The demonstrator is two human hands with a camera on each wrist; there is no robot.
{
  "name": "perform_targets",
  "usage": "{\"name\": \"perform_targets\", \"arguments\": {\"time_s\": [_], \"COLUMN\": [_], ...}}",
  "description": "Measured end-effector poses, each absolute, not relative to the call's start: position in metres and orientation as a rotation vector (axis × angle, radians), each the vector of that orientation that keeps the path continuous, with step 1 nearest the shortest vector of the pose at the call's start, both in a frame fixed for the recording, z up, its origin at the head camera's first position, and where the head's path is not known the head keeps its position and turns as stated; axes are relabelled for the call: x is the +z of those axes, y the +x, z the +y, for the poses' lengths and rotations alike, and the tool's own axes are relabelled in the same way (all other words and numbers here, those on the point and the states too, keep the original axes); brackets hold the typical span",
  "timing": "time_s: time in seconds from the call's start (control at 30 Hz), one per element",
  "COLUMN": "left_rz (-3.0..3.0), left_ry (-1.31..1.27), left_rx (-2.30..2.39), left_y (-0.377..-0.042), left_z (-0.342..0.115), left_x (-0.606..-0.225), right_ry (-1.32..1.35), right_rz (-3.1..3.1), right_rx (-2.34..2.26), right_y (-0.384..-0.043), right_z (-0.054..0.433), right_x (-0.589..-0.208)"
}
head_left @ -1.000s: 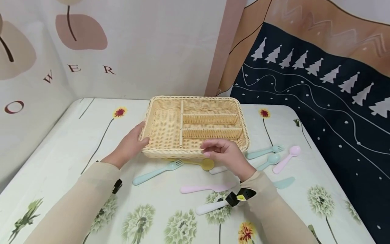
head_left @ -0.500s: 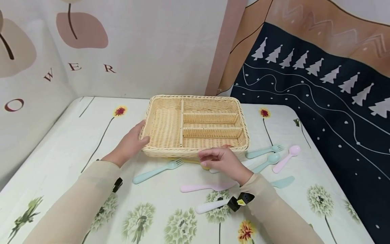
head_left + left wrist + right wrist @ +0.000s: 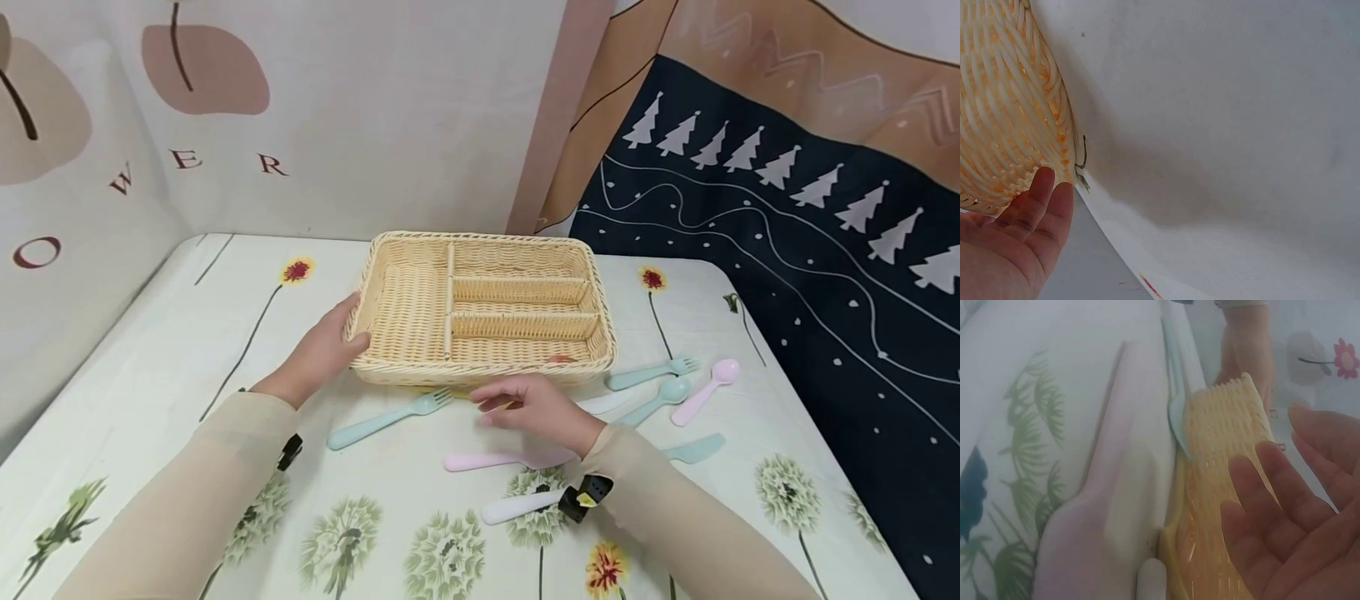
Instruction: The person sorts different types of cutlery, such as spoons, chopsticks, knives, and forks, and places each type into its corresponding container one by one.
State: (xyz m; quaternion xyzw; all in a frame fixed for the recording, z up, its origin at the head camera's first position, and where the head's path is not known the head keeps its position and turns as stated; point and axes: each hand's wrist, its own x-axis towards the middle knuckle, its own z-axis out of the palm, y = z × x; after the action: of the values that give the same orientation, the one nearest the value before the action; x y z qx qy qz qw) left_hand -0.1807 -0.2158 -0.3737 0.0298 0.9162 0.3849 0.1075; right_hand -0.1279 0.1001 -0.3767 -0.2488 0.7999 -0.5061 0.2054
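A wicker basket with divided compartments stands on the table. At its left end my left hand grips it, thumb over the rim and fingers against the outer wall. In the left wrist view the fingers touch the weave low down. Just in front of the basket hovers my right hand, fingers loosely bent and holding nothing. Beneath it a yellow spoon is mostly hidden in the head view; its yellow plastic shows beside the basket in the right wrist view. A teal fork lies left of that hand.
Right of the basket lie another teal fork, a teal spoon, a pink spoon, a teal knife and a white knife. Nearer me are a pink knife and a white handle.
My right hand has moved left and toward me from the basket's front rim, now covering the yellow spoon. More of the white knife shows. The left hand keeps its hold on the wicker basket.
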Motion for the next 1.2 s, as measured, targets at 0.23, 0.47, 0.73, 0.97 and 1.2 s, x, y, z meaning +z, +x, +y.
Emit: {"name": "perform_targets", "arguments": {"time_s": [0.23, 0.47, 0.73, 0.97, 1.2], "left_rz": [2.703, 2.711, 2.705, 2.712, 2.722], "left_ry": [0.089, 0.089, 0.085, 0.098, 0.119], "left_rx": [1.129, 1.119, 1.121, 1.126, 1.136], "left_y": [-0.181, -0.181, -0.179, -0.179, -0.179], "left_z": [-0.216, -0.216, -0.216, -0.216, -0.217], "left_x": [-0.374, -0.373, -0.373, -0.374, -0.375], "right_ry": [-0.762, -0.745, -0.743, -0.780, -0.871], "right_rz": [2.253, 2.237, 2.257, 2.264, 2.291], "right_rx": [-1.324, -1.275, -1.210, -1.132, -1.095], "right_y": [-0.130, -0.129, -0.132, -0.133, -0.137], "right_z": [0.086, 0.069, 0.049, 0.034, 0.020], "right_x": [-0.378, -0.377, -0.377, -0.380, -0.382]}}
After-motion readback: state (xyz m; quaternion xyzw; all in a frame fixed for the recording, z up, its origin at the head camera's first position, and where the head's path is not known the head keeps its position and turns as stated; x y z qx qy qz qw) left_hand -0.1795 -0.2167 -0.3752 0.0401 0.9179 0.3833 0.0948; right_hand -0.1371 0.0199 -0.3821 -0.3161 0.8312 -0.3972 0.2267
